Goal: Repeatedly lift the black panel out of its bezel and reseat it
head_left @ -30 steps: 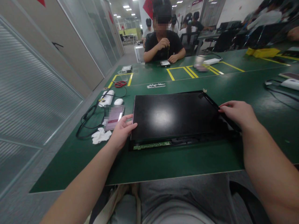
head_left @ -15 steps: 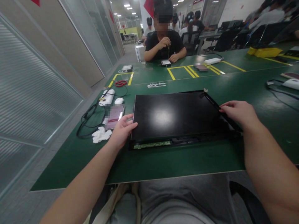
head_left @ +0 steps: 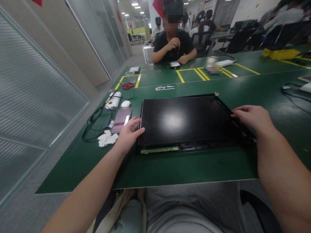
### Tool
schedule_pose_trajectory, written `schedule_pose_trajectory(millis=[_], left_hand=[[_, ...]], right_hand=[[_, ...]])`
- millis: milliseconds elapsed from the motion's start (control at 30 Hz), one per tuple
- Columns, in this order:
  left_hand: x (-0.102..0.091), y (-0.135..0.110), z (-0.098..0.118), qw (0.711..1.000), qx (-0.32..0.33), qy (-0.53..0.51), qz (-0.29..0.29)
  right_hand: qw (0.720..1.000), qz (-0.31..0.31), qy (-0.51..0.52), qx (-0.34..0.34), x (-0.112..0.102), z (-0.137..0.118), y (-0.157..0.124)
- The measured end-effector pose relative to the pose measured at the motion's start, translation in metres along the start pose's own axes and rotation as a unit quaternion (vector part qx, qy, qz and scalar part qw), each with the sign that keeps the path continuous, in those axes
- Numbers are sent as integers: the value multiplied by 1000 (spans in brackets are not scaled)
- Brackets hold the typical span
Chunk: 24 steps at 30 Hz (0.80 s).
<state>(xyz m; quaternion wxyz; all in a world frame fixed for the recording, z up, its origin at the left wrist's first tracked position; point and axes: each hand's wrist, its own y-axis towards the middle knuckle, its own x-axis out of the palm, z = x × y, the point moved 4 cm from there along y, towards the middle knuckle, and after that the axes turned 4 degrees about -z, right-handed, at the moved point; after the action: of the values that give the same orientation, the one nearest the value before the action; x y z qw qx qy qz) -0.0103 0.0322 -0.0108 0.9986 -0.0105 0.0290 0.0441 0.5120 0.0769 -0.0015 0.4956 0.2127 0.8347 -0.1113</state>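
A dark LCD panel (head_left: 179, 119) lies flat on the table, set in a slightly larger black frame (head_left: 222, 103). Along the panel's near side runs a narrow green circuit board (head_left: 160, 150). My left hand (head_left: 130, 134) grips the panel's left edge, its thumb on top and its fingers along the side. At the right, my right hand (head_left: 250, 118) pinches the frame's side between thumb and fingers; the exact contact is partly hidden. The frame's far and right sides stick out past the panel, so the two look slightly askew.
Left of the panel lie a phone (head_left: 121, 119), crumpled tissue (head_left: 107, 138), a white mouse (head_left: 125, 104), a white power strip (head_left: 113, 99) with black cables and red-handled scissors (head_left: 127, 85). White strips (head_left: 165, 87) lie beyond the panel. Across the table a person (head_left: 174, 45) works on a small device (head_left: 175, 65).
The whole view has shifted slightly. Both hands keep their places on the panel and frame. A little more of the black frame shows along the panel's left edge.
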Motion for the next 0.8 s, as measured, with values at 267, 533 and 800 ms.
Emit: schedule_pose_trajectory(millis=[267, 533, 800], left_hand=[[2, 3, -7, 998, -8, 68, -6], [1, 6, -13, 993, -5, 117, -13], [3, 9, -15, 984, -4, 179, -27]], right_hand=[[996, -5, 69, 53, -6, -10, -16], [992, -3, 106, 71, -7, -14, -20], [993, -5, 94, 71, -7, -14, -21]])
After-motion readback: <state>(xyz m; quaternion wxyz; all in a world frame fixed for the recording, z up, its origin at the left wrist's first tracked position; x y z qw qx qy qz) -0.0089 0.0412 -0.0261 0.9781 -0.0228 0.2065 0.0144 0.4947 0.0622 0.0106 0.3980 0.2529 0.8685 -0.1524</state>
